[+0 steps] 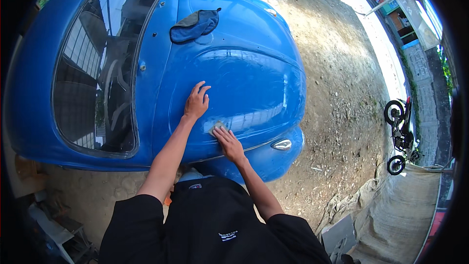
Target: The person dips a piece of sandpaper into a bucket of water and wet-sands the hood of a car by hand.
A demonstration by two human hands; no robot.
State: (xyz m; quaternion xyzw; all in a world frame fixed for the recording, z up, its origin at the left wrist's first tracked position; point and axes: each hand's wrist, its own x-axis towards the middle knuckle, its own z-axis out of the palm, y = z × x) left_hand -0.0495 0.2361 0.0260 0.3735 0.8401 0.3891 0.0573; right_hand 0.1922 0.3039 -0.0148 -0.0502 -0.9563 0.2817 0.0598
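Observation:
A blue rounded car hood [234, 88] lies below my hands. My right hand [228, 143] presses a small flat greyish pad [213, 127] to the hood near its closer edge; the fingers lie over the pad and partly hide it. Whether it is sandpaper or a sponge I cannot make out. To the left, my left hand [197, 101] is on or just above the paint, its fingers spread and holding nothing. A folded blue-and-grey cloth [194, 27] rests on the far side of the hood, close to the windshield.
The car's windshield [107, 63] is at the left. A chrome-trimmed light [281, 144] sits on the near fender. Gravelly ground [337, 93] spreads to the right, with a parked motorcycle [402, 137] beyond. A tan tarp [395, 210] lies at lower right.

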